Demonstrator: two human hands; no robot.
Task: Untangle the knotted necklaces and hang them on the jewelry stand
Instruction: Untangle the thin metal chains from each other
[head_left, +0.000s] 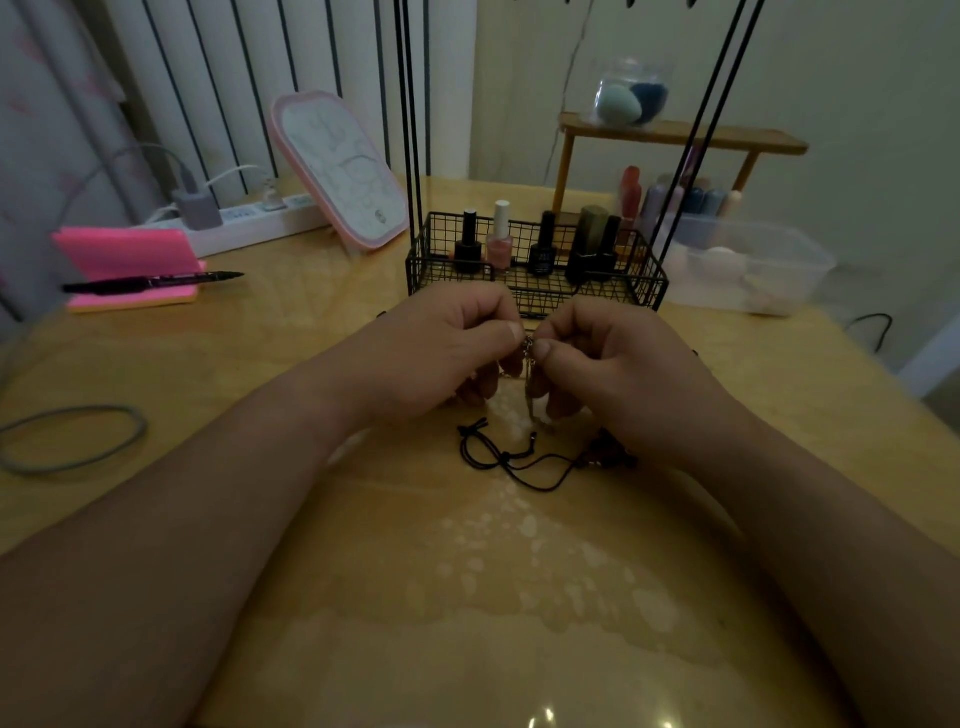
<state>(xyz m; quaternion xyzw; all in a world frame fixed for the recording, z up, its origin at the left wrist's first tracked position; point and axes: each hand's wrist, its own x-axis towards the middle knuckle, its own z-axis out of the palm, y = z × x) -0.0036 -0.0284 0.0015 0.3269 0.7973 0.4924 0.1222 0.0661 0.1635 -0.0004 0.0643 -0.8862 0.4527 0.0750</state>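
- Left hand (447, 345) and right hand (605, 358): each grip pinches the metal chain necklace (529, 364), close together to work the knot.
- Black cord necklace (511, 460) lies on bench (311, 364), parked beneath.
- Jewelry stand (537, 270) directly behind, near for hanging.

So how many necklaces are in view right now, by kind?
metal chain: 1, pinched between left hand and right hand
black cord: 1, lying on the table
total: 2
A dark bit under the right hand is too hidden to count.
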